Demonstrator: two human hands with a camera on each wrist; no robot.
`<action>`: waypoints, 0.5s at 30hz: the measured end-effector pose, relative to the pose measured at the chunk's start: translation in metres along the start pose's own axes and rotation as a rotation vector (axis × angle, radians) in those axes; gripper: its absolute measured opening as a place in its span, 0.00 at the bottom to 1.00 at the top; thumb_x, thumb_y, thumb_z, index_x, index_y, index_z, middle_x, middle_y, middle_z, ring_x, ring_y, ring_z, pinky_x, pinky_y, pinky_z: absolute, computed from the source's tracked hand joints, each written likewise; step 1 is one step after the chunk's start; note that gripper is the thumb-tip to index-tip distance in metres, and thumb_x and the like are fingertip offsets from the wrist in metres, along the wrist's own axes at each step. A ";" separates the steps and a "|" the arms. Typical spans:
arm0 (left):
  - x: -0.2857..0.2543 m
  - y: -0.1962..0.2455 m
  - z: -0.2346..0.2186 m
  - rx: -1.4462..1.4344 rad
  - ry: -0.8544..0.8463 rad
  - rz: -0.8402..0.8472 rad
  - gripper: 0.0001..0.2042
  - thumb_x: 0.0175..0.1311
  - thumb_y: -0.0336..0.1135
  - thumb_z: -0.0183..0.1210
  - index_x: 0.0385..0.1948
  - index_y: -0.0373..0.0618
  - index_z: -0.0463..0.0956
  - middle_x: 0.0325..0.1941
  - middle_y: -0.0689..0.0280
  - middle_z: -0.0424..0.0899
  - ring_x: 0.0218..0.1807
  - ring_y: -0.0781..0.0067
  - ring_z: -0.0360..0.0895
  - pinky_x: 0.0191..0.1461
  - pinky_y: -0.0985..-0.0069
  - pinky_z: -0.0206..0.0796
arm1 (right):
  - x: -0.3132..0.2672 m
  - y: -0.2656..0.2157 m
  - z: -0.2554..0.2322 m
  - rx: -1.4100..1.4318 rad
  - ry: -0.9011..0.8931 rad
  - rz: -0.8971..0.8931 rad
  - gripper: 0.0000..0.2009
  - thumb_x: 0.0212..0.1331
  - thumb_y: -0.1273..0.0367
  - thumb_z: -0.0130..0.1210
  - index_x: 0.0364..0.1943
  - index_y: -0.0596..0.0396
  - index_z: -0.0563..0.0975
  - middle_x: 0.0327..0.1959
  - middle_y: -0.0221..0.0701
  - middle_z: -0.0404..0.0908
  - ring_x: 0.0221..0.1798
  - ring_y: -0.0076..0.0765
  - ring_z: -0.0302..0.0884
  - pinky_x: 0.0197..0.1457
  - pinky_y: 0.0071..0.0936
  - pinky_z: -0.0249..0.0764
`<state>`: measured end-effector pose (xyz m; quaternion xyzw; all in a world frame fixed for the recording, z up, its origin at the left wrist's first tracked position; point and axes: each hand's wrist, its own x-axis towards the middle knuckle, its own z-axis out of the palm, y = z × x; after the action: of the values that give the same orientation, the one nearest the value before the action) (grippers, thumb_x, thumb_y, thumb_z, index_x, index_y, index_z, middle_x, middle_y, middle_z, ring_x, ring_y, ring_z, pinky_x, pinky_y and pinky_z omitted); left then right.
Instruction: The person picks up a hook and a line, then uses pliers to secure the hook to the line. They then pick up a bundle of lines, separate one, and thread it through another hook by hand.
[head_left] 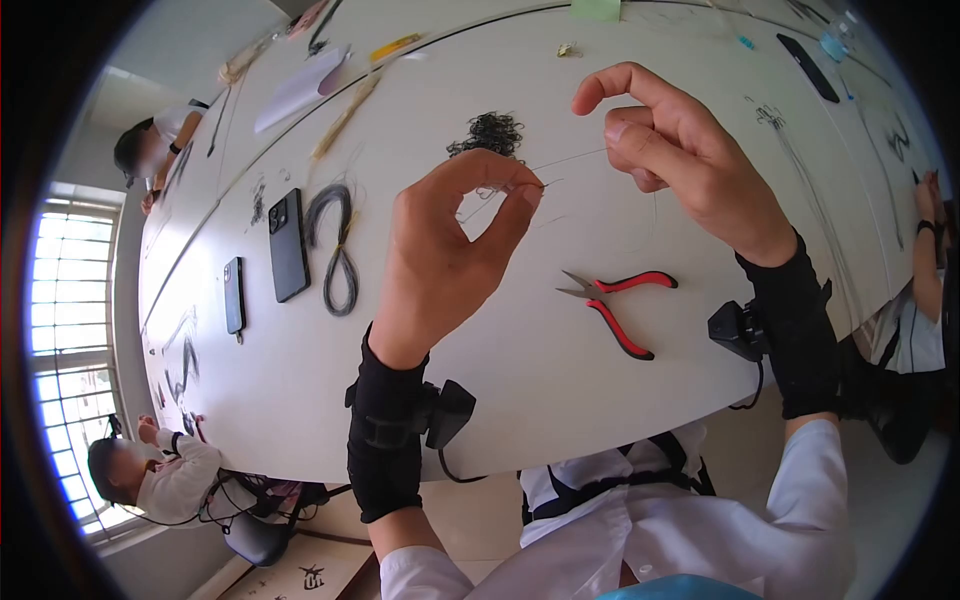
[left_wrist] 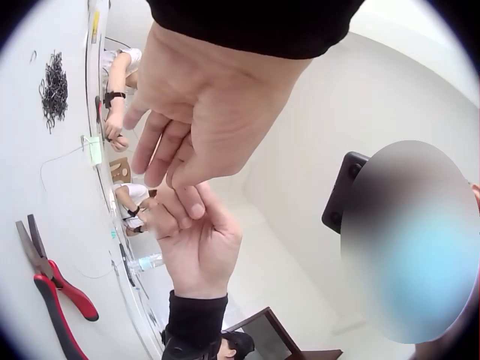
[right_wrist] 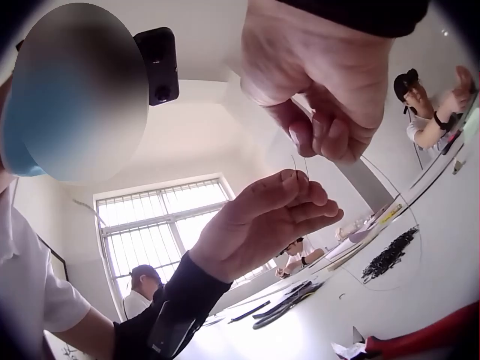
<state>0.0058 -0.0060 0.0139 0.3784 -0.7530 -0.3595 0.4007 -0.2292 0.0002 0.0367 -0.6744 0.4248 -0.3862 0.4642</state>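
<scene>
In the head view, my left hand (head_left: 440, 235) pinches thin, clear fishing line (head_left: 572, 159) between thumb and index finger. A tiny dark tip shows at those fingertips; what it belongs to is mostly hidden. The line runs across to my right hand (head_left: 690, 165), which grips it with thumb and curled fingers, its index finger raised in a bend. Both hands are above the table, close together, and a loose length of line hangs below the right one. Behind the left fingertips lies a pile of small black fish hooks (head_left: 490, 133). Red-handled pliers (head_left: 598, 292) lie spread nearer my body.
Left of my left hand are a bundled grey coil (head_left: 345, 275), a large dark phone (head_left: 290, 245) and a smaller phone (head_left: 234, 296). Farther back lie white paper (head_left: 300, 90) and a yellow-handled tool (head_left: 395, 46). Other people sit around the table (head_left: 520, 400).
</scene>
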 end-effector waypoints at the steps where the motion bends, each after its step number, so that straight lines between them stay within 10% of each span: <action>1: -0.001 -0.001 -0.003 0.043 0.023 -0.005 0.03 0.62 0.23 0.62 0.36 0.35 0.81 0.35 0.61 0.87 0.40 0.70 0.83 0.51 0.74 0.73 | 0.002 0.004 -0.003 -0.036 0.014 -0.001 0.14 0.66 0.71 0.46 0.53 0.55 0.75 0.23 0.20 0.67 0.27 0.14 0.59 0.30 0.18 0.56; 6: 0.000 0.011 -0.004 0.206 0.028 0.063 0.03 0.61 0.22 0.63 0.34 0.35 0.80 0.34 0.60 0.86 0.39 0.66 0.83 0.49 0.73 0.73 | 0.013 0.042 -0.003 -0.634 0.153 -0.427 0.16 0.72 0.64 0.50 0.59 0.56 0.75 0.33 0.27 0.79 0.36 0.20 0.74 0.44 0.21 0.71; 11: -0.002 0.014 0.001 0.279 -0.018 0.092 0.02 0.62 0.22 0.63 0.35 0.34 0.80 0.36 0.61 0.86 0.41 0.69 0.83 0.53 0.73 0.72 | 0.017 0.023 0.014 0.006 -0.267 0.052 0.14 0.75 0.62 0.52 0.52 0.60 0.78 0.37 0.25 0.80 0.39 0.20 0.73 0.46 0.21 0.72; 15: -0.001 0.009 -0.001 0.324 0.035 0.154 0.05 0.56 0.20 0.64 0.34 0.38 0.80 0.33 0.59 0.85 0.36 0.61 0.82 0.43 0.70 0.74 | 0.016 0.018 0.005 -0.055 -0.167 0.087 0.12 0.75 0.64 0.53 0.44 0.60 0.79 0.35 0.25 0.80 0.35 0.20 0.72 0.44 0.20 0.72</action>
<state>0.0050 -0.0017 0.0214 0.3855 -0.8207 -0.1947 0.3740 -0.2228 -0.0165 0.0201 -0.6977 0.4239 -0.2965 0.4956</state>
